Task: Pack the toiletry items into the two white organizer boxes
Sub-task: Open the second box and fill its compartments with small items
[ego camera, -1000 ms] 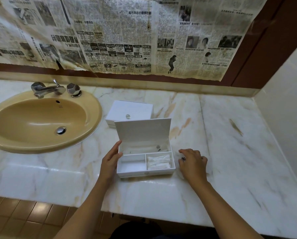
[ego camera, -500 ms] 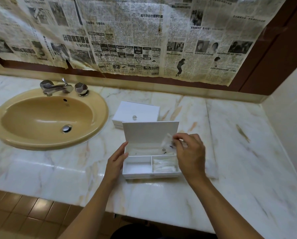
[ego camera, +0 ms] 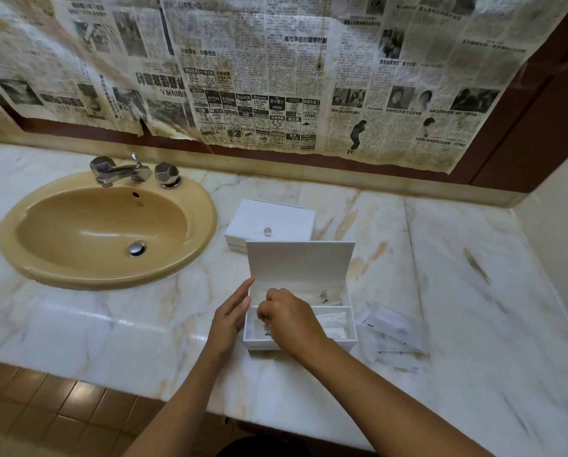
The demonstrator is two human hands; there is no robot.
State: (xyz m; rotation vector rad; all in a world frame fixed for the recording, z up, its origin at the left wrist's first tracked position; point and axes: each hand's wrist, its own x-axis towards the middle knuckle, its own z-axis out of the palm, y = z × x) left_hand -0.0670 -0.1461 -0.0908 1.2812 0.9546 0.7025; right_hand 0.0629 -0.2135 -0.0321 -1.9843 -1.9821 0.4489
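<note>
Head view, and your right hand (ego camera: 287, 319) is down inside the open white organizer box with its lid standing upright (ego camera: 300, 268), fingers curled and pinching a small clear sachet with a dark printed emblem (ego camera: 266, 328) over the front-left compartment. Whether that sachet touches the compartment floor, you cannot tell from here; your knuckles cover most of it.

Your left hand (ego camera: 231, 316) lies flat against the box's left wall, fingers straight and relaxed, steadying it and gripping nothing.

Just to the right of your right hand, the front-right compartment holds a bundle of white wrapped sticks (ego camera: 335, 323), partly hidden by your wrist. Beyond your fingertips, the long rear compartment carries a flat clear packet with a small star-like print (ego camera: 323, 296).

Further right, off the box and on the pale veined marble countertop (ego camera: 474, 324), sits a loose pile of clear plastic-wrapped packets (ego camera: 394, 334), close beside the box's right wall.

Straight ahead past your hands, the 2nd white organizer box with a small round clear knob on its closed lid (ego camera: 272, 222) stands right behind the open lid.

Far off to the left of your left hand is the oval tan ceramic basin (ego camera: 107, 232) with its chrome faceted tap set (ego camera: 134, 171). Yellowed newspaper sheets (ego camera: 276, 77) cover the wall above.
</note>
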